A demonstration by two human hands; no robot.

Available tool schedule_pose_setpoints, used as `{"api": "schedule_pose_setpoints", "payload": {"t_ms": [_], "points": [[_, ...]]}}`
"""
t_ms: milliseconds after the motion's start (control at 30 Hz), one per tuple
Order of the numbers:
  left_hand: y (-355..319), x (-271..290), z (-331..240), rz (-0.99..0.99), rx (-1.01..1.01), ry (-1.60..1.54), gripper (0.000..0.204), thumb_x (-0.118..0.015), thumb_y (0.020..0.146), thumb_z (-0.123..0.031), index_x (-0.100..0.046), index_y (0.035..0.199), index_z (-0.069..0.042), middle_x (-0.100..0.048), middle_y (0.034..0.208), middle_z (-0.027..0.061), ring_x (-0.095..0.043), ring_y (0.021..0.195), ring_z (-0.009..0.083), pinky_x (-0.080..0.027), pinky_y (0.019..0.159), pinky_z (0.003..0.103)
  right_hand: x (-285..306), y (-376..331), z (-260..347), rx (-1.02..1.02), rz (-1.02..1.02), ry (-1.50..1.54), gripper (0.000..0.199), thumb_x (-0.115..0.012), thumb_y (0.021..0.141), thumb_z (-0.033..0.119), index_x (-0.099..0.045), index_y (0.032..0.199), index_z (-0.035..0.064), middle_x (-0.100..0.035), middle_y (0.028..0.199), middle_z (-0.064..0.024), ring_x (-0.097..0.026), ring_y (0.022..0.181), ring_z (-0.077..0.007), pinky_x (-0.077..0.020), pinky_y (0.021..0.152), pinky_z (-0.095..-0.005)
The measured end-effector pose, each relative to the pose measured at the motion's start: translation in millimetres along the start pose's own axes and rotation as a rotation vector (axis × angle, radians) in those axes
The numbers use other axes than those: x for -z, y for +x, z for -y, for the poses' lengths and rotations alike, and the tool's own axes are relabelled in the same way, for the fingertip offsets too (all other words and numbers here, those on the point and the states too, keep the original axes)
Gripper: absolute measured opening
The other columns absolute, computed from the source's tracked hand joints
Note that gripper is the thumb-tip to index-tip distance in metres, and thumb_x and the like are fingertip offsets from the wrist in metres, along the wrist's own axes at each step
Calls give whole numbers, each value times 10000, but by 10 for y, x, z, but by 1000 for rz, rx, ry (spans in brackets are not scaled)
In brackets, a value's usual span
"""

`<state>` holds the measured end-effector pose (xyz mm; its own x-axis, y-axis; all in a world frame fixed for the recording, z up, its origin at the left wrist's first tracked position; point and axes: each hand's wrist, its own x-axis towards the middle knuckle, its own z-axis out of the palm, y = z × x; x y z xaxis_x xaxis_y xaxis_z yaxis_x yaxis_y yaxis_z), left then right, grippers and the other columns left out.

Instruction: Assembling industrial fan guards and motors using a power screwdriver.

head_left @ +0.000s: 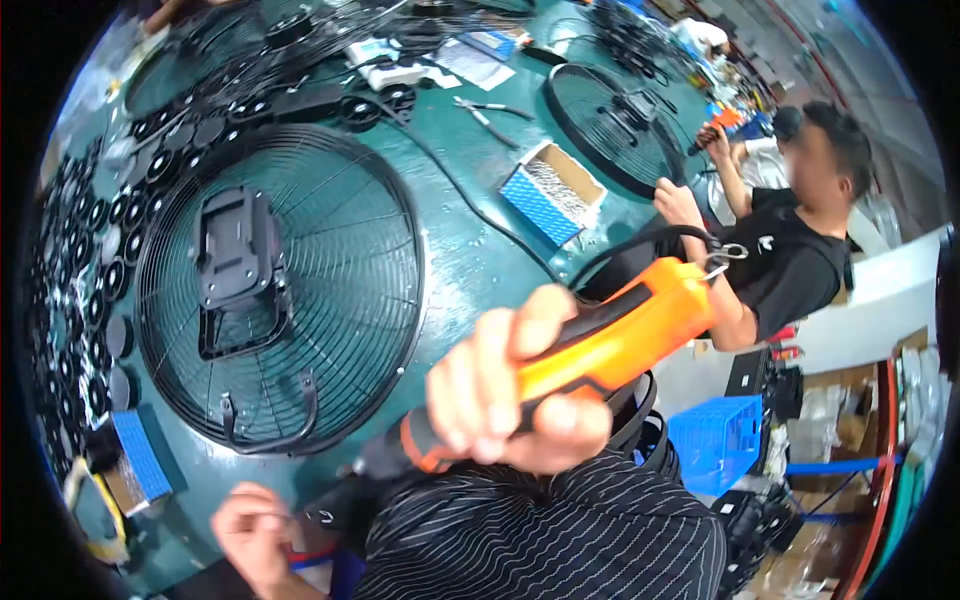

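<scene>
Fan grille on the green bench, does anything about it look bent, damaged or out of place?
Nothing stands out. The black fan grille lies flat on the green bench, wires even, its black bracket seated near the middle. The right hand holds an orange power screwdriver clear of it.

The right hand (515, 400) is raised close under the camera, fingers curled tight in a fist-like grip with knuckles toward the lens, while the left hand (250, 535) sits low near the body, fingers bent loosely, its forearm hidden behind the striped sleeve (540, 540).
</scene>
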<state>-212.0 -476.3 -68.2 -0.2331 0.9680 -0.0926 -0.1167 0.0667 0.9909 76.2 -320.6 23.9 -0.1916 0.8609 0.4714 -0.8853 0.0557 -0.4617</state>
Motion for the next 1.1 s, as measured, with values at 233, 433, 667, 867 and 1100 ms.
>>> {"api": "schedule_pose_setpoints", "payload": {"t_ms": [233,433,667,867,1100], "points": [[32,-864,176,42,52,-662,257,-745,894,-217,-567,875,-33,-558,743,101,-443,461,97,-387,420,214,-204,-90,-166,72,33,115,409,-588,837,102,-452,1216,29,-581,854,-116,-570,605,-183,-464,602,-332],[100,-907,32,31,142,-685,246,-743,895,-224,-586,858,-37,-566,728,114,-464,501,114,-392,432,222,-163,-160,-158,44,35,57,381,-573,846,114,-454,1201,44,-581,832,-107,-577,594,-182,-476,581,-333],[62,-910,45,99,126,-699,163,-683,927,-145,-578,888,-26,-588,834,163,-476,549,127,-376,461,225,-205,-197,-161,97,47,-57,342,-638,865,115,-463,1150,42,-588,795,-85,-585,572,-180,-511,535,-330],[8,-900,102,106,172,-742,45,-595,959,-18,-589,920,2,-606,868,158,-509,593,117,-402,508,234,-292,-223,-368,223,-6,-77,358,-655,836,89,-447,1113,-1,-531,741,-56,-531,523,-136,-479,486,-270],[-64,-832,173,114,38,-642,69,-592,966,-12,-625,1005,35,-642,976,168,-560,673,95,-468,589,223,-280,-179,-444,101,39,-98,378,-651,825,80,-439,1120,-23,-497,783,-51,-509,532,-115,-445,517,-251]]}}
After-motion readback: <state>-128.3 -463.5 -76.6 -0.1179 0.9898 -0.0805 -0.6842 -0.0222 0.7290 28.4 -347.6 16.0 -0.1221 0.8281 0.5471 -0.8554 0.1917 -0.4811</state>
